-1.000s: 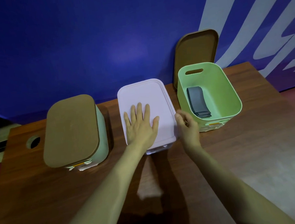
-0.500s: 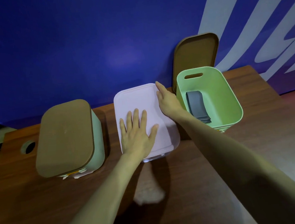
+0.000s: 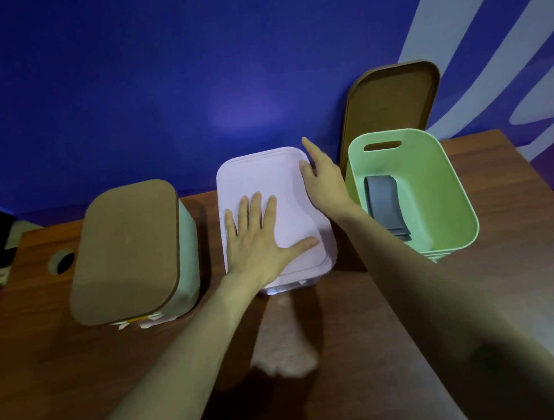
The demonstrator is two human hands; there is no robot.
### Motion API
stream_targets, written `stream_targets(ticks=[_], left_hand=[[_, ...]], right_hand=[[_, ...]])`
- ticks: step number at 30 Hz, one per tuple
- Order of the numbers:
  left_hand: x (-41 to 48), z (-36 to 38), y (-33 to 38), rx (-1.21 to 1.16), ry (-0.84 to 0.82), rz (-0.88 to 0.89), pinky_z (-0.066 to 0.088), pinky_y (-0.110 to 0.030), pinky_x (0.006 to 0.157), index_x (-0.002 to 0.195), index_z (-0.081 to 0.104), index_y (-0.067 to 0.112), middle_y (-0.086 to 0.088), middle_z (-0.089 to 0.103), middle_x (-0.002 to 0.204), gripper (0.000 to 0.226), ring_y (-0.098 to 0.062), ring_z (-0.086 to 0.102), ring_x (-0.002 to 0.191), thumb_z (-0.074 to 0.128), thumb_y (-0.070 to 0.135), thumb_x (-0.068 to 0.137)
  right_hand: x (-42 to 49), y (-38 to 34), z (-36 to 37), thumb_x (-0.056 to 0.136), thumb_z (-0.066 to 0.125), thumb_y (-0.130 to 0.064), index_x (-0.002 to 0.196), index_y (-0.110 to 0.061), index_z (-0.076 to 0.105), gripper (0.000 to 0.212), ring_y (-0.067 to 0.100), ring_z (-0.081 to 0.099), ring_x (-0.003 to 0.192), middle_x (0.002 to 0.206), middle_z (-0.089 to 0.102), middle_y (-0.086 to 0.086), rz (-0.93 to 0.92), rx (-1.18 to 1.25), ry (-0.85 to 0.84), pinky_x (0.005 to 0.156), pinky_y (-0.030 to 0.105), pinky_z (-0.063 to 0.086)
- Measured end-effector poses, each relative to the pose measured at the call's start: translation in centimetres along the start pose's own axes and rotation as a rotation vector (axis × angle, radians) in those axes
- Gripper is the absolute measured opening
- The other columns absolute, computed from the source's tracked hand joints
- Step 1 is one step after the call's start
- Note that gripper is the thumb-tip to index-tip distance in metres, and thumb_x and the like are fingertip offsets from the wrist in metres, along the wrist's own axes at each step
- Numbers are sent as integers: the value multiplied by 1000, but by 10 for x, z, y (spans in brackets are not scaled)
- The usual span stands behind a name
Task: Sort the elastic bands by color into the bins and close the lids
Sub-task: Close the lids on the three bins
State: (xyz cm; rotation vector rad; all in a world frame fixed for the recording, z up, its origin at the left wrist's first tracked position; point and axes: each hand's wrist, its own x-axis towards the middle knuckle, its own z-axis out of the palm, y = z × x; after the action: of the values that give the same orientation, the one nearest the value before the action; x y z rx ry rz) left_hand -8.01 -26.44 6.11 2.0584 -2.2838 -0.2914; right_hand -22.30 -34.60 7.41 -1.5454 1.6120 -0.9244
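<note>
The left hand lay flat with straight, spread fingers on the pale lid covering the middle bin, while the right hand touched that lid's far right corner, fingers loosely straight and gripping nothing. Just to the right, the green bin stood open with grey bands on its floor and its brown lid propped upright behind it. The left bin was already covered.

Worktop row mid-frame: lidded left bin, lidded middle bin, open right bin holding bands; loose lid upright behind it.
</note>
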Motion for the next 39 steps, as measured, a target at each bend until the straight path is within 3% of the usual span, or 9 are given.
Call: stream_targets(ticks=[4,6,10,14,19,26,29,35,39], left_hand=[[14,-18,1,-99,-149,-59,-14,-50,114,150,0,25,1,-10,159,107,-22,-17,145,38,84,69],[21,-29,8,-115,-190,-59,-12,-50,114,149,11,24,-2,-2,159,100,-23,-10,146,48,77,73],[31,-39,53,-92,33,47,9,-43,116,132,46,20,-6,36,144,49,-27,27,135,54,39,88],[48,-39,117,-177,161,89,30,-37,103,118,60,13,-8,56,124,31,-30,48,115,47,19,90],[86,-32,165,-318,45,-11,37,-39,101,133,45,8,-13,43,137,43,-31,42,124,46,12,90],[153,-38,187,-654,49,-302,20,-40,115,148,2,4,-14,6,157,72,-32,12,144,46,7,92],[173,-38,187,-724,45,-344,24,-41,115,149,3,7,-12,12,157,67,-31,18,143,43,12,95],[171,-31,178,-717,267,-245,43,-39,87,126,38,4,-17,53,126,30,-32,52,112,37,10,97],[147,-26,160,-709,332,-85,45,-28,64,102,40,11,-13,61,103,4,-22,61,91,38,9,98]], right_hand=[[-24,8,-27,93,48,-16,133,-12,46,40,21,54,114,129,56,9,-43,-46,27,102,36,42],[-34,16,-50,92,51,-15,127,-10,51,35,22,54,113,125,57,9,-103,-115,41,100,36,43],[-39,34,-107,92,53,-14,121,-8,57,31,25,55,114,124,58,11,-148,-297,58,96,33,41],[-34,58,-160,91,52,-13,119,-6,58,29,29,54,114,125,57,13,-99,-413,86,95,34,40],[-9,77,-200,89,53,-10,121,-3,55,32,33,47,118,123,55,18,-64,-420,123,97,31,33],[50,82,-218,92,51,-12,144,-2,24,59,29,29,137,148,33,16,35,-339,80,110,34,24],[75,80,-209,93,52,-19,145,-3,19,63,35,35,133,145,35,20,80,-300,45,108,40,30],[83,72,-202,97,42,-28,141,-11,26,50,32,46,125,140,44,15,44,-87,161,102,44,40],[56,58,-211,99,32,-33,118,-18,42,25,18,51,102,115,55,1,-25,166,213,83,26,40]])
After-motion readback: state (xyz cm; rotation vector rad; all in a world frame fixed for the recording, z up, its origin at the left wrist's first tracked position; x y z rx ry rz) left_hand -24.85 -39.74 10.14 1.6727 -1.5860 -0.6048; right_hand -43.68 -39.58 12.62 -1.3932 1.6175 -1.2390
